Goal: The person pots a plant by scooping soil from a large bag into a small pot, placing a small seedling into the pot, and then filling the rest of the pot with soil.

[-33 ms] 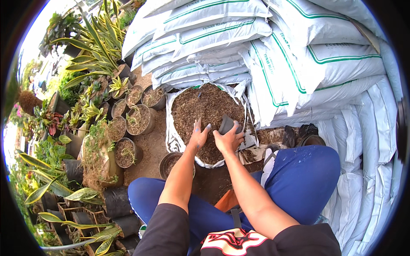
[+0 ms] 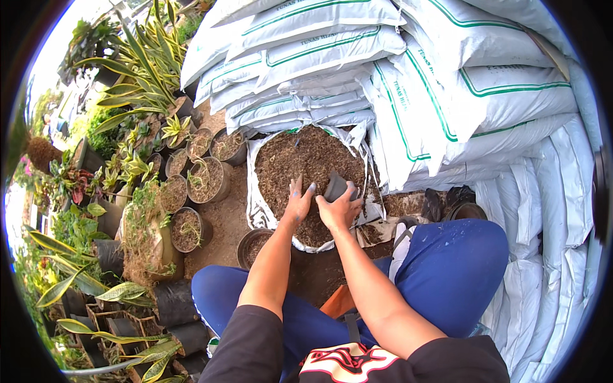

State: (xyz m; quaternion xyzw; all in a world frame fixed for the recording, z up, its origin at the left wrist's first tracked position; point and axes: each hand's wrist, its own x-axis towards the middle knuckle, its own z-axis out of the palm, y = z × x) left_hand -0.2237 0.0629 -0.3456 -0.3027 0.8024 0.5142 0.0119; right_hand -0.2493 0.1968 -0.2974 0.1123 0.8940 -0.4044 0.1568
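My right hand (image 2: 340,207) is closed around a small dark plastic pot (image 2: 334,186), which is tilted over the brown soil mix (image 2: 297,153). The soil fills an open white sack (image 2: 260,207) whose edge is folded down. To the left of the pot, my left hand (image 2: 297,205) rests low over the soil, fingers stretched and apart, with nothing visible in it. A small gap lies between the two hands. The inside of the pot is mostly hidden from this angle.
White sacks (image 2: 332,48) are stacked high behind and along the right. Several potted plants (image 2: 209,180) stand at the left, with long-leaved plants (image 2: 143,57) beyond. A round soil-filled pot (image 2: 248,246) sits by my left forearm. My crossed legs (image 2: 453,268) flank the near side.
My right hand and the pot have shifted very slightly to the left. My left hand stays almost where it was.
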